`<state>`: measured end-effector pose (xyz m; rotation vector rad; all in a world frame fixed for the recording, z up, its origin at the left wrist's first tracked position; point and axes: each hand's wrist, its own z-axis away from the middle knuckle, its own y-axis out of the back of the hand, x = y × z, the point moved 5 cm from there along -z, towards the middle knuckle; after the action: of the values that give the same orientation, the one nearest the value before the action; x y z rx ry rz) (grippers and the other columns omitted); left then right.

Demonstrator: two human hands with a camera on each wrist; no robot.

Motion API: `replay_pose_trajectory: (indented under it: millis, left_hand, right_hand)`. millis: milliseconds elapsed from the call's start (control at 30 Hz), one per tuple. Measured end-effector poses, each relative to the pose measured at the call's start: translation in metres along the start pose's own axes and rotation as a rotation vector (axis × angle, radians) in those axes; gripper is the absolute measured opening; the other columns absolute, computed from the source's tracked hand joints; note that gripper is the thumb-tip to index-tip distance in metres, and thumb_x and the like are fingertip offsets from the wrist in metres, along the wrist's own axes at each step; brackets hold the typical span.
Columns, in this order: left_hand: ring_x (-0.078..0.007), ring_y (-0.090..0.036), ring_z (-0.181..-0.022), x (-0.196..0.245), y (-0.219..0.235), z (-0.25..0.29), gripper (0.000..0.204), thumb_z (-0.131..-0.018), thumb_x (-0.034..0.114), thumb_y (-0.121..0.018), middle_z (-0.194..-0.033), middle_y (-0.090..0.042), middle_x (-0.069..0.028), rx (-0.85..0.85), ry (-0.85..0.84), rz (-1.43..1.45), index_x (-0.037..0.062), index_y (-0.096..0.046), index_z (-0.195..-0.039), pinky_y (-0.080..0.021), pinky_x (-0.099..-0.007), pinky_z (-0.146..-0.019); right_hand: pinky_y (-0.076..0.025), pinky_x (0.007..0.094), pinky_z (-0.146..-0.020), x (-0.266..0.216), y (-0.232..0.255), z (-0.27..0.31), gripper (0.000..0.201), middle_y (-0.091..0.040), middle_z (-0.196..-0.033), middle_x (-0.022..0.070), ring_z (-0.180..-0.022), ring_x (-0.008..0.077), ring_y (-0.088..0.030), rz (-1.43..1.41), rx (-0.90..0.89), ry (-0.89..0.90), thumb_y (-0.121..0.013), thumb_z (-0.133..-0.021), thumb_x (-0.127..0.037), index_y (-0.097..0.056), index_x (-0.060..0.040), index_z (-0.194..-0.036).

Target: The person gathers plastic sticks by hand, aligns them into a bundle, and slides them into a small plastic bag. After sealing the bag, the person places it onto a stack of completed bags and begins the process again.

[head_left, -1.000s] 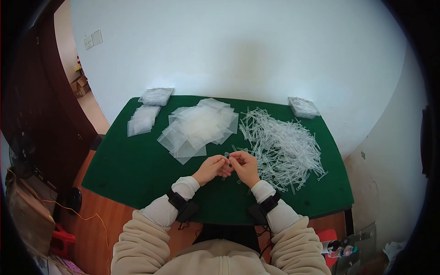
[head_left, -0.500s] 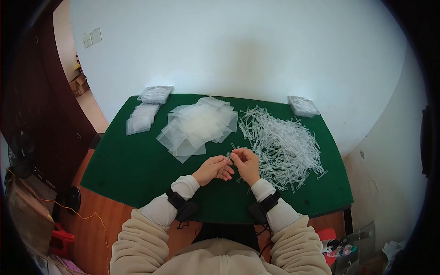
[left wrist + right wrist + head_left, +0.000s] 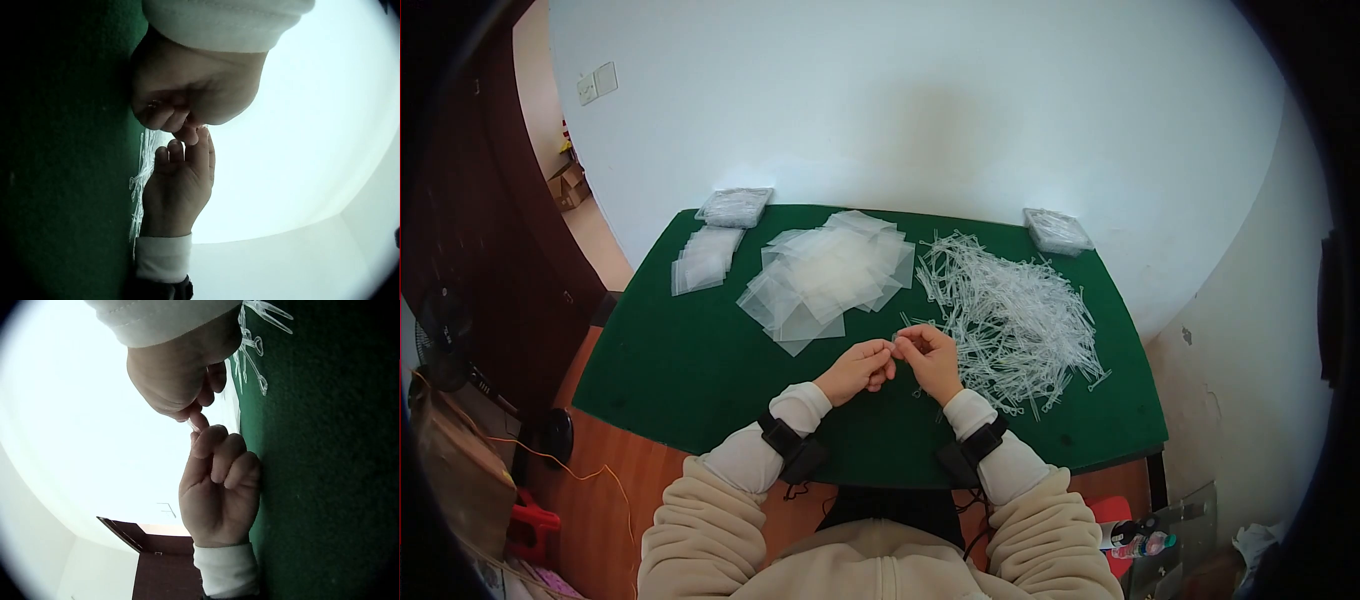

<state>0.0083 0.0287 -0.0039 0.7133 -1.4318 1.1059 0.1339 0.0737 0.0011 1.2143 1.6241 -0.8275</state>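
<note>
Above the green table, my left hand [image 3: 854, 371] and right hand [image 3: 931, 360] meet fingertip to fingertip. Between them they pinch a small clear plastic piece [image 3: 192, 425], mostly hidden by the fingers. The left hand's other fingers curl into the palm, and a clear glint [image 3: 154, 104] shows at them in the left wrist view. A big heap of thin clear plastic pins [image 3: 1015, 325] with looped ends lies just beyond the right hand. Spread out past the left hand are flat clear zip bags [image 3: 830, 275].
At the table's back left is a filled bag stack [image 3: 735, 207], with a fanned row of small bags [image 3: 703, 262] in front. Another filled stack [image 3: 1057, 231] sits at the back right. The white wall [image 3: 840, 100] rises behind the green table [image 3: 670, 370].
The left fingers, looser half a second ago, have curled further into the palm. Both hands stay together at nearly the same spot, and the head view has shifted slightly.
</note>
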Motion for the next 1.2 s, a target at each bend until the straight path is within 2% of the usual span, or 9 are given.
replay_pose_trajectory:
  millis: [67,167,200,300,433,567,700,967,1200]
  left_hand:
    - [-0.0048,-0.033,-0.053,-0.002,0.002,0.000,0.020,-0.094,0.022,-0.039,-0.069,-0.045,0.0026,0.037,0.036,0.066,0.0067,-0.050,-0.100,-0.029,-0.0186,-0.048]
    - [-0.0046,-0.032,-0.053,0.001,0.011,-0.001,0.019,-0.094,0.022,-0.040,-0.067,-0.041,0.0034,0.153,-0.020,0.100,0.0079,-0.051,-0.098,-0.027,-0.0179,-0.047]
    - [-0.0046,-0.031,-0.053,0.002,0.015,-0.001,0.018,-0.093,0.023,-0.040,-0.066,-0.039,0.0039,0.211,-0.047,0.118,0.0085,-0.051,-0.097,-0.026,-0.0176,-0.047]
    - [-0.0039,-0.030,-0.052,0.003,0.022,-0.001,0.019,-0.094,0.023,-0.039,-0.066,-0.039,0.0048,0.307,-0.090,0.108,0.0080,-0.050,-0.096,-0.025,-0.0178,-0.046]
    - [-0.0034,-0.030,-0.051,0.004,0.027,-0.001,0.021,-0.094,0.025,-0.039,-0.065,-0.040,0.0051,0.375,-0.117,0.109,0.0078,-0.050,-0.094,-0.024,-0.0179,-0.045]
    - [-0.0033,-0.030,-0.051,0.005,0.028,0.001,0.022,-0.094,0.026,-0.040,-0.063,-0.040,0.0048,0.406,-0.124,0.156,0.0076,-0.051,-0.091,-0.023,-0.0183,-0.044]
    - [-0.0034,-0.031,-0.050,0.004,0.029,0.001,0.022,-0.093,0.025,-0.041,-0.063,-0.041,0.0044,0.396,-0.132,0.185,0.0074,-0.052,-0.089,-0.023,-0.0186,-0.043]
    - [-0.0034,-0.031,-0.051,0.008,0.027,0.002,0.020,-0.092,0.023,-0.041,-0.064,-0.042,0.0041,0.410,-0.145,0.187,0.0070,-0.052,-0.090,-0.024,-0.0184,-0.044]
    - [-0.0043,-0.034,-0.053,0.009,0.033,0.003,0.021,-0.094,0.023,-0.040,-0.066,-0.042,0.0035,0.446,-0.206,0.195,0.0075,-0.053,-0.094,-0.026,-0.0175,-0.046]
  right_hand:
    - [-0.048,0.0249,-0.064,-0.001,0.001,-0.001,0.013,-0.064,-0.078,0.0065,-0.071,0.0126,-0.060,-0.016,-0.007,0.006,-0.062,-0.078,-0.007,-0.061,-0.0011,-0.090]
    - [-0.047,0.0291,-0.069,-0.008,0.014,-0.003,0.019,-0.062,-0.081,0.0060,-0.076,0.0172,-0.059,0.357,0.145,0.053,-0.064,-0.077,-0.015,-0.060,-0.0027,-0.091]
    - [-0.047,0.0291,-0.069,-0.010,0.017,-0.003,0.019,-0.062,-0.081,0.0060,-0.076,0.0172,-0.059,0.356,0.145,0.052,-0.064,-0.077,-0.015,-0.060,-0.0027,-0.091]
    - [-0.041,0.0352,-0.069,-0.025,0.019,-0.003,0.025,-0.059,-0.082,0.0037,-0.080,0.0194,-0.055,1.117,0.193,0.275,-0.068,-0.072,-0.024,-0.060,-0.0070,-0.088]
    - [-0.036,0.0405,-0.075,-0.022,0.021,-0.002,0.030,-0.056,-0.085,0.0043,-0.087,0.0255,-0.051,1.196,0.236,0.184,-0.069,-0.066,-0.031,-0.060,-0.0099,-0.085]
    - [-0.035,0.0413,-0.075,-0.016,0.020,0.000,0.026,-0.056,-0.085,0.0041,-0.086,0.0250,-0.051,1.322,0.187,0.149,-0.069,-0.067,-0.031,-0.060,-0.0109,-0.082]
    - [-0.035,0.0412,-0.074,-0.009,0.018,-0.001,0.020,-0.055,-0.081,0.0046,-0.085,0.0252,-0.051,1.310,0.131,0.124,-0.067,-0.068,-0.028,-0.059,-0.0119,-0.075]
    - [-0.035,0.0408,-0.072,-0.008,0.016,-0.002,0.014,-0.056,-0.076,0.0034,-0.080,0.0247,-0.052,1.318,0.116,0.179,-0.065,-0.069,-0.023,-0.058,-0.0117,-0.066]
    - [-0.036,0.0399,-0.068,-0.021,0.012,-0.002,0.008,-0.057,-0.073,0.0041,-0.074,0.0249,-0.053,1.189,0.117,0.235,-0.060,-0.073,-0.017,-0.056,-0.0101,-0.073]
